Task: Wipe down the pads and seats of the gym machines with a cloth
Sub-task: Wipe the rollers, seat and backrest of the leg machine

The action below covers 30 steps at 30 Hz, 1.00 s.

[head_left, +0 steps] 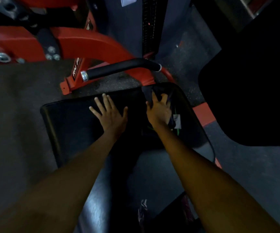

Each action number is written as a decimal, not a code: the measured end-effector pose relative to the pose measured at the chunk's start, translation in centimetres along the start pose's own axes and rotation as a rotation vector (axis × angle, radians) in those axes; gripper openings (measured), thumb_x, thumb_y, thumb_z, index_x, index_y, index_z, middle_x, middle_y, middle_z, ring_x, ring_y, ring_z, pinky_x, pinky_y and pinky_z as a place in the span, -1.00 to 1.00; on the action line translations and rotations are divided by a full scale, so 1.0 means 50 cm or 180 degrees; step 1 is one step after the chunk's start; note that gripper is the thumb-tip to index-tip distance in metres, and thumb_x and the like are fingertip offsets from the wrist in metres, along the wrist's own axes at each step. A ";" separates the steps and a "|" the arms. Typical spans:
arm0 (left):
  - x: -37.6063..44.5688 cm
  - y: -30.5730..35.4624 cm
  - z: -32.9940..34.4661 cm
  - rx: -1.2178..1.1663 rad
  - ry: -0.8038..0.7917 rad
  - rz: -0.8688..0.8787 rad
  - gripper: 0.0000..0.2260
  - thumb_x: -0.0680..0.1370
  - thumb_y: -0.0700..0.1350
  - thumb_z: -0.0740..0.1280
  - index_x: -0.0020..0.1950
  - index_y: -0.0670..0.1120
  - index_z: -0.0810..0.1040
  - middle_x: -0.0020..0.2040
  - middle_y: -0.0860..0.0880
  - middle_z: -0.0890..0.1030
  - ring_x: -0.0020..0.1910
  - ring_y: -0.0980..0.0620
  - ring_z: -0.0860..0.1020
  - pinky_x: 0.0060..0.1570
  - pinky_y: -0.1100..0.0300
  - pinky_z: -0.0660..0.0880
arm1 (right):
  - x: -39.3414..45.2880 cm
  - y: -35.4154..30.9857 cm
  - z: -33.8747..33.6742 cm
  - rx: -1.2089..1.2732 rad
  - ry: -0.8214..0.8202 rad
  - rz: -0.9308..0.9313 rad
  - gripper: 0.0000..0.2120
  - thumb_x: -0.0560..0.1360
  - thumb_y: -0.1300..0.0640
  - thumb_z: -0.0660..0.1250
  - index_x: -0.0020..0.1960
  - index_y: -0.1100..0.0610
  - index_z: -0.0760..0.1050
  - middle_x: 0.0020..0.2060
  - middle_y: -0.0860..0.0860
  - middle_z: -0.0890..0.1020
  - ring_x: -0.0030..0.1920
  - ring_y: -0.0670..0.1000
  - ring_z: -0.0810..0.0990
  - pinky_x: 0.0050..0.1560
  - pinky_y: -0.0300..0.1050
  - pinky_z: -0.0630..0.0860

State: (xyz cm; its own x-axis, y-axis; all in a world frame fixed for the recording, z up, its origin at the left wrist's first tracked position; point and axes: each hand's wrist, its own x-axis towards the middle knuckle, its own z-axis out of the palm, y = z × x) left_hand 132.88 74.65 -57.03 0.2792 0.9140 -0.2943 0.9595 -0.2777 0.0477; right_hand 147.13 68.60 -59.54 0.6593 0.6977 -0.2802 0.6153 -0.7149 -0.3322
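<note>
A person leans over a black padded seat [72, 121] of a red-framed gym machine [88, 44], seen from a head-worn camera looking down in dim light. The speckled dark floor [15, 101] fills the frame's 9 o'clock side, and a large black pad [253, 81] looms at 3 o'clock. The red frame arches across 11 o'clock, with a black-gripped handle [119, 68] just above the seat at 12 o'clock. Both bare forearms reach in from 6 o'clock. The left hand [110, 113] lies flat on the middle of the seat, its fingers [99, 103] straight and spread wide. The right hand [159, 110] presses on a dark cloth [152, 91] at the seat's 1 o'clock corner; its fingers are blurred, slightly parted and lying on the bunched fabric, and whether they curl into it cannot be told. A pale tag [177, 121] on the cloth shows just to the right of the wrist, with thin green threads beside it.
</note>
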 end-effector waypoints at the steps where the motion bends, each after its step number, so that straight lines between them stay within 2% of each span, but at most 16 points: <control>1: 0.006 0.012 0.006 -0.0035 0.0007 0.0260 -0.34 0.61 0.19 0.02 0.55 -0.20 -0.02 0.58 -0.11 -0.04 0.54 -0.19 -0.16 0.39 -0.24 -0.31 | -0.007 -0.014 0.003 0.0000 -0.0009 -0.0091 -0.51 0.60 -0.09 0.15 0.51 -0.10 0.17 0.44 0.15 0.22 0.29 0.26 0.34 0.11 0.07 0.43; 4: 0.015 0.036 0.019 0.0081 -0.0064 0.1080 -0.29 0.49 0.17 -0.22 0.55 -0.17 0.05 0.57 -0.08 0.04 0.54 -0.17 -0.07 0.42 -0.22 -0.23 | -0.046 0.022 0.003 0.0092 -0.0015 -0.1134 -0.54 0.54 -0.07 0.21 0.43 -0.03 0.36 0.30 0.20 0.42 0.10 0.32 0.49 -0.10 0.08 0.54; 7: 0.012 0.040 0.031 0.0217 0.0066 0.1182 -0.30 0.50 0.17 -0.20 0.54 -0.18 0.08 0.56 -0.10 0.09 0.54 -0.19 -0.03 0.43 -0.23 -0.19 | -0.051 0.117 -0.005 0.0040 0.0001 -0.1633 -0.53 0.51 -0.12 0.13 0.36 0.00 0.45 0.22 0.17 0.49 0.01 0.29 0.56 -0.19 0.03 0.58; 9: 0.012 0.039 0.035 0.0108 0.0096 0.1120 -0.35 0.55 0.18 -0.14 0.53 -0.18 0.13 0.55 -0.12 0.13 0.54 -0.20 0.01 0.43 -0.23 -0.17 | -0.024 0.147 -0.014 -0.0030 0.0146 -0.1433 -0.55 0.53 -0.12 0.18 0.37 0.00 0.44 0.26 0.17 0.46 0.05 0.30 0.54 -0.15 0.08 0.59; 12: 0.019 0.041 0.038 0.0188 0.0066 0.1058 -0.32 0.54 0.23 -0.20 0.56 -0.12 0.04 0.57 -0.09 0.02 0.55 -0.15 -0.08 0.43 -0.17 -0.27 | 0.032 0.113 -0.011 -0.0117 0.0177 -0.0430 -0.54 0.59 -0.10 0.18 0.47 -0.05 0.28 0.40 0.13 0.29 0.19 0.28 0.43 0.00 0.07 0.48; 14: 0.017 0.043 0.040 0.0229 0.0057 0.1032 -0.31 0.52 0.24 -0.23 0.56 -0.10 -0.01 0.58 -0.09 -0.04 0.55 -0.12 -0.13 0.42 -0.15 -0.32 | 0.053 0.064 -0.010 -0.0033 0.0216 0.0092 -0.52 0.60 -0.10 0.15 0.49 -0.08 0.22 0.42 0.13 0.23 0.25 0.27 0.38 0.05 0.07 0.44; 16: 0.017 0.043 0.041 0.0221 0.0090 0.1032 -0.31 0.53 0.25 -0.23 0.56 -0.09 0.00 0.58 -0.10 -0.05 0.55 -0.11 -0.13 0.42 -0.15 -0.32 | 0.057 0.040 -0.007 -0.0054 0.0148 0.0135 -0.51 0.59 -0.10 0.14 0.50 -0.10 0.19 0.42 0.14 0.23 0.27 0.27 0.35 0.09 0.09 0.43; 18: 0.020 0.044 0.040 0.0196 0.0125 0.1042 -0.32 0.54 0.25 -0.19 0.56 -0.10 0.03 0.57 -0.13 -0.02 0.55 -0.12 -0.10 0.43 -0.15 -0.30 | 0.046 0.058 -0.010 -0.0154 0.0098 -0.0319 -0.52 0.58 -0.10 0.16 0.49 -0.09 0.23 0.39 0.15 0.28 0.23 0.28 0.39 0.06 0.10 0.47; 20: 0.020 0.046 0.041 0.0203 0.0166 0.1044 -0.33 0.55 0.24 -0.15 0.55 -0.11 0.07 0.57 -0.14 0.03 0.55 -0.13 -0.07 0.43 -0.16 -0.27 | 0.020 0.101 -0.020 -0.0104 0.0137 -0.1129 -0.55 0.54 -0.10 0.18 0.41 -0.04 0.38 0.28 0.16 0.42 0.09 0.29 0.50 -0.12 0.07 0.57; 22: 0.018 0.047 0.040 0.0229 0.0205 0.1018 -0.34 0.55 0.24 -0.12 0.54 -0.12 0.11 0.56 -0.15 0.08 0.54 -0.15 -0.02 0.44 -0.19 -0.21 | 0.013 0.154 -0.022 -0.0122 0.0221 -0.1616 -0.55 0.50 -0.12 0.16 0.34 -0.02 0.47 0.19 0.14 0.49 -0.04 0.28 0.56 -0.27 0.02 0.58; 24: 0.017 0.047 0.040 0.0296 0.0202 0.0974 -0.34 0.55 0.24 -0.13 0.54 -0.12 0.11 0.56 -0.15 0.08 0.54 -0.15 -0.01 0.45 -0.20 -0.19 | 0.036 0.171 -0.024 -0.0098 0.0147 -0.1351 -0.55 0.53 -0.12 0.18 0.36 -0.01 0.45 0.23 0.15 0.46 0.00 0.29 0.55 -0.21 0.05 0.58; 26: 0.014 0.047 0.038 0.0381 0.0145 0.0952 -0.35 0.57 0.24 -0.13 0.56 -0.10 0.05 0.57 -0.14 0.02 0.55 -0.13 -0.07 0.45 -0.19 -0.22 | 0.079 0.150 -0.020 -0.0032 0.0209 -0.0520 -0.55 0.56 -0.10 0.21 0.43 -0.04 0.35 0.32 0.15 0.36 0.13 0.28 0.49 -0.02 0.07 0.51; 28: 0.015 0.048 0.038 0.0437 0.0069 0.0921 -0.37 0.58 0.23 -0.12 0.57 -0.08 -0.03 0.58 -0.12 -0.05 0.55 -0.11 -0.14 0.45 -0.17 -0.26 | 0.120 0.109 -0.022 0.0061 0.0276 0.0087 -0.53 0.58 -0.09 0.19 0.47 -0.07 0.27 0.36 0.14 0.29 0.20 0.27 0.43 0.06 0.06 0.44; 30: 0.016 0.050 0.037 0.0486 0.0075 0.0904 -0.37 0.58 0.23 -0.11 0.57 -0.07 -0.06 0.58 -0.11 -0.08 0.55 -0.10 -0.16 0.44 -0.16 -0.27 | 0.136 0.069 -0.026 0.0017 0.0217 0.0144 -0.52 0.59 -0.08 0.18 0.48 -0.09 0.24 0.37 0.15 0.26 0.24 0.26 0.38 0.08 0.06 0.43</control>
State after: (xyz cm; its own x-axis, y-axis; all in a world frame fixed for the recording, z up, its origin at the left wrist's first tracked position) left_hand 135.42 74.16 -58.91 0.5376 0.7997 -0.2675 0.8267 -0.5623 -0.0195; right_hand 154.33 70.82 -61.41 0.7145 0.6597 -0.2332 0.5819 -0.7453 -0.3255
